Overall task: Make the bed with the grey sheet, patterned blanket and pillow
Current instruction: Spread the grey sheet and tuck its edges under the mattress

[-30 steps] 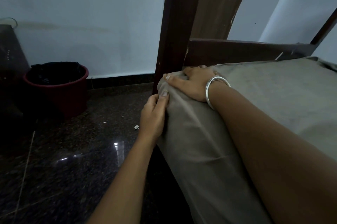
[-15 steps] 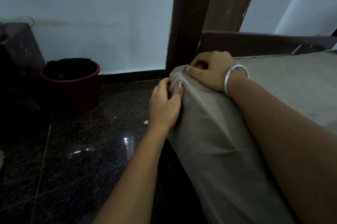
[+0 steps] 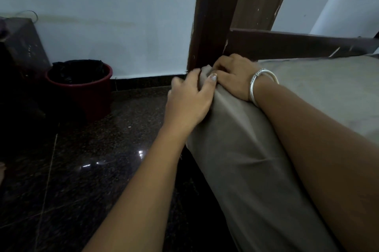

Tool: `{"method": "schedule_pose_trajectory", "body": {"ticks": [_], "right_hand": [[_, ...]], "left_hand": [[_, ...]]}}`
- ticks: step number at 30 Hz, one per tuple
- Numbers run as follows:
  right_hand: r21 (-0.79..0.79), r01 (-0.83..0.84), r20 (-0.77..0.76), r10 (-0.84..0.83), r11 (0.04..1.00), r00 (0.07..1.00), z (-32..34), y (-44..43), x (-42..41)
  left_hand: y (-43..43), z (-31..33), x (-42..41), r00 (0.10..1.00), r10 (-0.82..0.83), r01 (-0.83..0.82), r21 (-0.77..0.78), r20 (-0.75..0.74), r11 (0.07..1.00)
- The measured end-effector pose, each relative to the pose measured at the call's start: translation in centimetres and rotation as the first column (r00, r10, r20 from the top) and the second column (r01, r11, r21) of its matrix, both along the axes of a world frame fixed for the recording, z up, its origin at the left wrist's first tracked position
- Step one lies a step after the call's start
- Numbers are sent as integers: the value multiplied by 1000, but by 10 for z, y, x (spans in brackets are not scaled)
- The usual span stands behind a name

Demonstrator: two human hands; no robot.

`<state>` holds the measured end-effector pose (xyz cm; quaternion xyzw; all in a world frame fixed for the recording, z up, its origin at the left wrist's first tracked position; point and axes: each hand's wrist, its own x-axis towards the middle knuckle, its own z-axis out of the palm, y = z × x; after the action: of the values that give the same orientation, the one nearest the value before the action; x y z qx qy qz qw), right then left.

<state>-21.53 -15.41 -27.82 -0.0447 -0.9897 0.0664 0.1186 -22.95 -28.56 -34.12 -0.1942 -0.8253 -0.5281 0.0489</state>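
Your left hand (image 3: 188, 101) and right hand (image 3: 233, 76) both pinch the grey sheet (image 3: 246, 159) at the bed's corner. A dark wooden bedpost (image 3: 209, 15) rises there; a red bucket (image 3: 82, 87) sits on the polished dark stone floor (image 3: 82, 169).

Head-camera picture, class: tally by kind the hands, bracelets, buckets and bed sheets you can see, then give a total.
Hands: 2, the bare left hand and the bare right hand
Bracelets: 1, the silver metal bangle
Buckets: 1, the round dark red plastic bucket
Bed sheets: 1, the grey cloth sheet
Total: 5

Home bedroom, wooden bed frame (image 3: 213, 15) against plain wall (image 3: 112, 5), polished dark stone floor (image 3: 82, 169), red bucket (image 3: 82, 85)
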Motion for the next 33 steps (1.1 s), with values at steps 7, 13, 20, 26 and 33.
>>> {"method": "schedule_pose_trajectory", "body": {"ticks": [7, 13, 20, 26, 33], "right_hand": [[-2, 16, 36, -16, 1000, 999, 3, 3, 4], [11, 39, 65, -40, 999, 997, 6, -5, 8], [45, 58, 194, -66, 997, 979, 13, -9, 44], [160, 120, 266, -160, 980, 951, 31, -7, 109], [65, 323, 370, -324, 944, 871, 17, 30, 183]], "left_hand": [[25, 16, 39, 968, -39, 23, -68, -249, 997], [19, -1, 53, 959, -36, 23, -48, -280, 999], [25, 31, 62, 948, -195, 51, -485, -250, 873], [22, 39, 53, 911, -357, 109, -715, -206, 691], [45, 70, 82, 867, -423, 66, -779, -266, 624]]}}
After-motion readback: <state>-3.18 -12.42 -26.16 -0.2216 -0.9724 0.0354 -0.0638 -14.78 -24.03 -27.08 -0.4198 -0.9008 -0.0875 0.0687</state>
